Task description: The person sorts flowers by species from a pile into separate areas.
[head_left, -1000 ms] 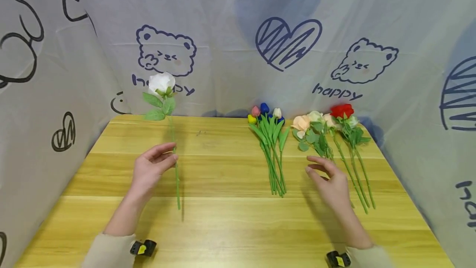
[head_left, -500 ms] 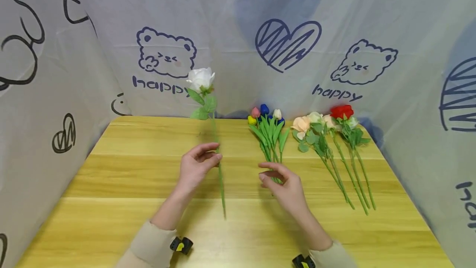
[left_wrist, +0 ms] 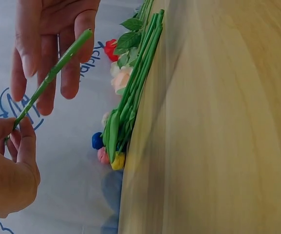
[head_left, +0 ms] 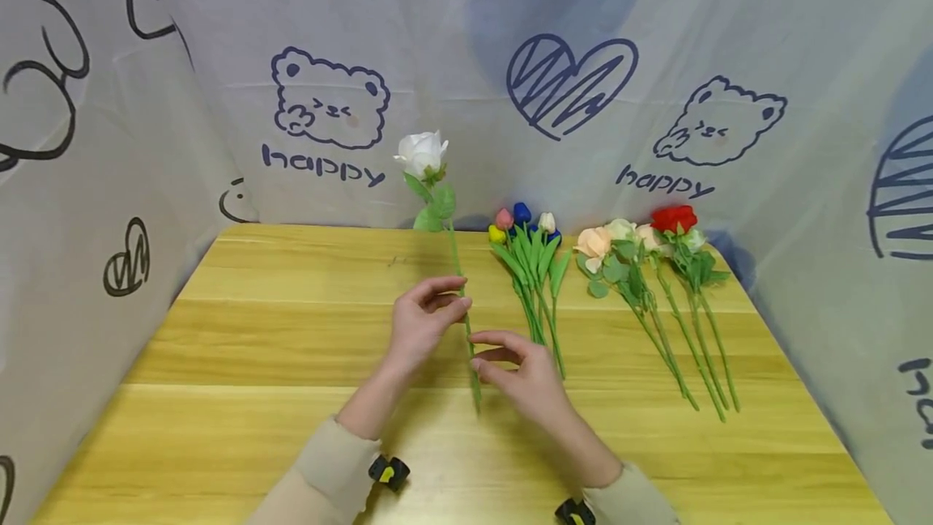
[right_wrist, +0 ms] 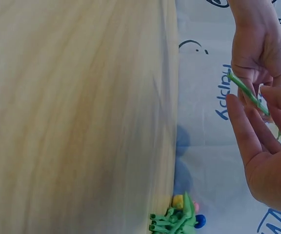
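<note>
A white artificial rose [head_left: 423, 155] stands upright above the table, its leafy green stem [left_wrist: 52, 73] pinched between the thumb and fingers of my left hand [head_left: 419, 329]. My right hand [head_left: 535, 379] is just below it, by the lower stem. Its fingers look spread and fairly straight in the left wrist view, with the stem running close by. From the right wrist view, the stem end [right_wrist: 240, 85] pokes out beside my right hand [right_wrist: 270, 151]; whether the fingers touch it is unclear.
A bunch of colourful tulips [head_left: 535, 258] lies on the wooden table [head_left: 255, 330], right of my hands. Farther right lie peach and pale roses [head_left: 594, 243] and a red rose [head_left: 674, 219]. A white cloth [head_left: 452, 47] with drawings surrounds the table.
My left hand has carried the white rose rightward, from the table's left side toward the middle. My right hand has moved left, away from the roses, to the lower stem.
</note>
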A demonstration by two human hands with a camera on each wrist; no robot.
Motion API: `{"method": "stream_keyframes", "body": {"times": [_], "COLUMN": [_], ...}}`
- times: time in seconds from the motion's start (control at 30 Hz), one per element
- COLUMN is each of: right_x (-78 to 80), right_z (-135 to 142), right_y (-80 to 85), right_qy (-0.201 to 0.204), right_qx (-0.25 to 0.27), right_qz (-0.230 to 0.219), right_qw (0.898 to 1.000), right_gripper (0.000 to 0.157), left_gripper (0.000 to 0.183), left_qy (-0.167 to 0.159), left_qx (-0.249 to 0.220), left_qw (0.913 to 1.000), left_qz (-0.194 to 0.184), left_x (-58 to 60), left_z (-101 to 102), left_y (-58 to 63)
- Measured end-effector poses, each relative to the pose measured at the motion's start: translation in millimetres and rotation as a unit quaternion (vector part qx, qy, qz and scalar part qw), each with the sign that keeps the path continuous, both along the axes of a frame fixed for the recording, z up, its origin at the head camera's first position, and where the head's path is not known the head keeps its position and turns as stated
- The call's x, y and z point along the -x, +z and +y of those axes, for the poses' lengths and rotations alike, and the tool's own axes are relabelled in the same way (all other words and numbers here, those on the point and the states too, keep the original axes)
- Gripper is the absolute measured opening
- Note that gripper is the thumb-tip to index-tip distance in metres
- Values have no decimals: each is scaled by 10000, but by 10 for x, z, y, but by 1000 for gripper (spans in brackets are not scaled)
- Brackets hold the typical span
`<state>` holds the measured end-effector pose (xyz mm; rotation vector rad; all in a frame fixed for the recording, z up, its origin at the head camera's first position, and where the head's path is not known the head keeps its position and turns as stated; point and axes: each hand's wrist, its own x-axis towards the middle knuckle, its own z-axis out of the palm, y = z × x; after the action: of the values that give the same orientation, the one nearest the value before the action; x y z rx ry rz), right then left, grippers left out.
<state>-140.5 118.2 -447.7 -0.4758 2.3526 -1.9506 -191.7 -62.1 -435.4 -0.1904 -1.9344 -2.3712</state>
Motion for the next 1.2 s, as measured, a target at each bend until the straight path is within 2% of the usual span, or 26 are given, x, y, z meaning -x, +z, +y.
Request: {"method": "stream_keyframes", "body": {"times": [0.37,0.63,0.87,1.03,1.2], "right_x": [49,61,61,59,66], "right_z": [-24,9,63,177,359], "right_y": [-16,-2,-8,34,79], "right_qy": [56,61,-14,-277,-590], "right_qx": [-253,-36,-116,-305,-489], "right_qz": [-91,-235,-178,-43,-58], "right_qw": [9996,9997,9998,9991,9970], "right_gripper": [33,35,35,34,34], "left_gripper": [30,32,32,32,31], "left_qy": [74,52,-17,-103,-33], "left_qx": [-62,-20,476,756,1311], "left_qw": [9999,10000,9980,9941,9848], "left_qz": [-31,78,425,777,1142], "left_x": [21,27,15,26,40], "left_z": [32,47,26,-3,-78], "left_y": [-32,-27,-32,-32,-51]}}
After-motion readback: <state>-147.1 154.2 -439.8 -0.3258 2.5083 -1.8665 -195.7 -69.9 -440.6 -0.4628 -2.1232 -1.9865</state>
